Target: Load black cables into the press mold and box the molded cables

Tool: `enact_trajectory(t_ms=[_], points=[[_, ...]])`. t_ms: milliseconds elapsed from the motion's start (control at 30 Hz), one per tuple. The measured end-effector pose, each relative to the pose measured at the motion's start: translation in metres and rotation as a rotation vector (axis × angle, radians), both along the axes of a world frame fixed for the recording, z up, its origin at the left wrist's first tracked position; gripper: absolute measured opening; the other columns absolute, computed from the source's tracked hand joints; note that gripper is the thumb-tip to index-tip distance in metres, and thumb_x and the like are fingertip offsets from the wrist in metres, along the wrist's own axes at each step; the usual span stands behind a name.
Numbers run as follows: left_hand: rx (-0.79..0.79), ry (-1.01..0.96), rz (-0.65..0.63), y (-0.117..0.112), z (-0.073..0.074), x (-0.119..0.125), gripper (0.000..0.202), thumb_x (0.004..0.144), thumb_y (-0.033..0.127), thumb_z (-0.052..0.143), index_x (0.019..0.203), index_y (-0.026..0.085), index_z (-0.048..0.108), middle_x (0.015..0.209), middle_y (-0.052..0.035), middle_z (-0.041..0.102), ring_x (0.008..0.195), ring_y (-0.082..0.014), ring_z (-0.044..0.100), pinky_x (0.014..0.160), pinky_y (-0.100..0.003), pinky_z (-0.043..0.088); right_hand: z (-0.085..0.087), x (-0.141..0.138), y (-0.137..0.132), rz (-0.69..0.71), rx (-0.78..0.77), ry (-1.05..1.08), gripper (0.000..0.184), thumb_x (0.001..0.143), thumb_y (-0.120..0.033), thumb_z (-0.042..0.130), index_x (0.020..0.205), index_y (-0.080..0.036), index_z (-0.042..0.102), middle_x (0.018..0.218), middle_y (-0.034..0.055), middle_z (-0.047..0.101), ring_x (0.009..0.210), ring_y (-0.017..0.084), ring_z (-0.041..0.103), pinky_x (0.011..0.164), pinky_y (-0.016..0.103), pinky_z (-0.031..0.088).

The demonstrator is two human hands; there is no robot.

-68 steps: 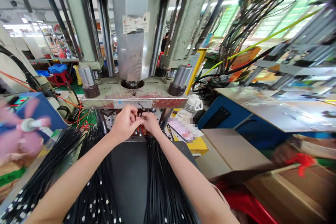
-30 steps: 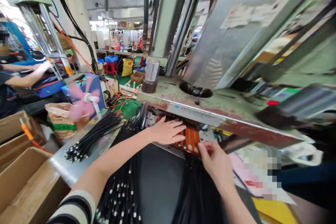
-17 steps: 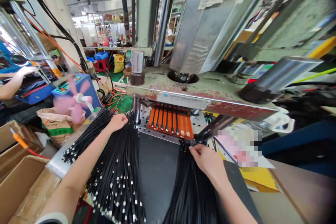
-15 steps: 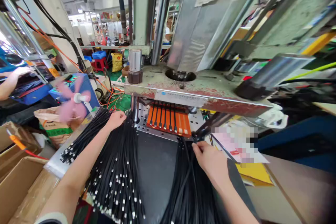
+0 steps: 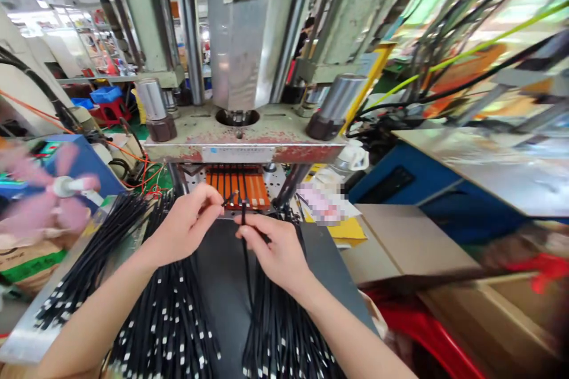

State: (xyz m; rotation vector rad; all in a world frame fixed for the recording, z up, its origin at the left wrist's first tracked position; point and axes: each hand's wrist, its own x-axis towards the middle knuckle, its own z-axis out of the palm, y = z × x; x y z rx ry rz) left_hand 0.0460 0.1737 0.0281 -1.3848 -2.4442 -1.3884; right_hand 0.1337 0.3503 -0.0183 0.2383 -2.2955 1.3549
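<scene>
My left hand (image 5: 186, 226) is pinched on the tip of a thin black cable (image 5: 229, 198) just in front of the orange mould tray (image 5: 237, 186). My right hand (image 5: 275, 251) is closed on another black cable end (image 5: 243, 213), held upright beside the left hand. The orange tray has several black cable ends lying in its grooves and sits under the rusty steel press plate (image 5: 242, 145). One bundle of black cables (image 5: 166, 314) lies below my left arm and another bundle (image 5: 278, 331) lies under my right wrist.
A pink spinning fan (image 5: 48, 198) stands at the left by a blue box (image 5: 77, 163). More black cables (image 5: 95, 251) lie on a metal tray at the left. Yellow sheets (image 5: 347, 230) and a cardboard surface (image 5: 400, 249) lie at the right. Press columns (image 5: 189, 23) rise above.
Both hands have come together in front of the orange tray, each now pinching a cable end. Before, the left hand rested on the left bundle and the right hand on the right bundle.
</scene>
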Motion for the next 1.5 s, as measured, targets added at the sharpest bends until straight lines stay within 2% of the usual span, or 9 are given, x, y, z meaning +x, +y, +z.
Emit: enact_trajectory(t_ms=[100, 233, 400, 533, 700, 833, 1000, 1200, 1500], points=[[-0.051, 0.049, -0.105, 0.022, 0.011, 0.007, 0.010, 0.094, 0.019, 0.043, 0.099, 0.018, 0.051, 0.085, 0.0000, 0.058, 0.073, -0.0103, 0.055, 0.067, -0.022, 0.042, 0.011, 0.001, -0.001, -0.045, -0.149, 0.014, 0.017, 0.089, -0.028, 0.055, 0.079, -0.019, 0.064, 0.064, -0.0008, 0.066, 0.048, 0.009, 0.056, 0.051, 0.020, 0.045], [-0.114, 0.269, -0.136, 0.042, 0.020, 0.007, 0.020, 0.094, 0.018, 0.044, 0.078, 0.016, 0.056, 0.075, 0.0002, 0.055, 0.070, -0.0106, 0.052, 0.064, -0.022, 0.039, 0.012, 0.001, 0.008, -0.092, -0.293, -0.024, 0.024, 0.089, -0.036, 0.056, 0.072, -0.018, 0.057, 0.058, -0.0028, 0.061, 0.043, 0.008, 0.048, 0.045, 0.019, 0.039], [-0.049, 0.119, -0.244, 0.058, 0.029, 0.001, 0.017, 0.088, 0.019, 0.055, 0.072, 0.015, 0.061, 0.062, 0.0031, 0.057, 0.058, -0.0080, 0.053, 0.056, -0.019, 0.038, 0.005, 0.004, 0.013, -0.049, -0.064, 0.044, 0.039, 0.099, -0.037, 0.035, 0.068, -0.020, 0.052, 0.055, -0.0016, 0.055, 0.051, 0.010, 0.053, 0.055, 0.022, 0.041], [0.078, -0.092, -0.288, 0.069, 0.026, -0.010, 0.019, 0.084, 0.026, 0.061, 0.069, 0.014, 0.061, 0.057, 0.0037, 0.056, 0.049, -0.0070, 0.050, 0.048, -0.019, 0.036, -0.007, 0.010, 0.009, 0.008, 0.146, -0.016, 0.021, 0.097, -0.028, 0.040, 0.087, -0.020, 0.057, 0.078, 0.0030, 0.065, 0.070, 0.015, 0.061, 0.067, 0.025, 0.045], [0.317, 0.173, -0.065, 0.084, 0.032, -0.024, 0.013, 0.084, 0.025, 0.061, 0.076, 0.015, 0.063, 0.069, 0.0013, 0.057, 0.060, -0.0086, 0.050, 0.056, -0.021, 0.039, -0.039, -0.006, 0.023, -0.013, 0.237, -0.150, 0.009, 0.089, -0.020, 0.053, 0.089, -0.019, 0.062, 0.078, 0.0022, 0.065, 0.071, 0.016, 0.060, 0.069, 0.025, 0.044], [0.377, 0.365, -0.156, 0.095, 0.039, -0.028, 0.010, 0.088, 0.021, 0.058, 0.082, 0.017, 0.064, 0.078, -0.0010, 0.062, 0.071, -0.0112, 0.056, 0.066, -0.024, 0.044, -0.052, -0.052, 0.056, -0.242, 0.225, -0.171, 0.020, 0.085, -0.028, 0.060, 0.067, -0.018, 0.061, 0.056, -0.0011, 0.059, 0.053, 0.014, 0.052, 0.056, 0.024, 0.036], [0.292, 0.321, -0.056, 0.099, -0.004, -0.038, 0.021, 0.085, 0.024, 0.061, 0.105, 0.018, 0.057, 0.091, -0.0037, 0.062, 0.069, -0.0115, 0.057, 0.063, -0.025, 0.046, -0.042, -0.108, 0.085, -0.431, 0.243, -0.162, 0.025, 0.084, -0.027, 0.059, 0.061, -0.017, 0.059, 0.058, 0.0000, 0.060, 0.056, 0.013, 0.052, 0.057, 0.023, 0.034], [-0.452, 0.495, -0.216, 0.092, -0.074, -0.059, 0.028, 0.089, 0.018, 0.051, 0.116, 0.016, 0.058, 0.125, -0.0119, 0.062, 0.119, -0.0237, 0.056, 0.106, -0.047, 0.039, -0.038, -0.122, 0.085, -0.390, 0.279, -0.264, 0.024, 0.083, -0.026, 0.061, 0.061, -0.019, 0.061, 0.058, 0.0005, 0.063, 0.062, 0.014, 0.059, 0.061, 0.022, 0.038], [-0.695, 0.577, -0.245, 0.089, -0.082, -0.050, 0.057, 0.093, 0.040, 0.049, 0.141, 0.010, 0.041, 0.148, -0.0173, 0.039, 0.139, -0.0270, 0.036, 0.116, -0.041, 0.028, -0.034, -0.109, 0.087, -0.319, 0.329, -0.342, 0.018, 0.085, -0.016, 0.056, 0.076, -0.019, 0.072, 0.087, 0.0058, 0.074, 0.087, 0.020, 0.068, 0.080, 0.026, 0.046]])
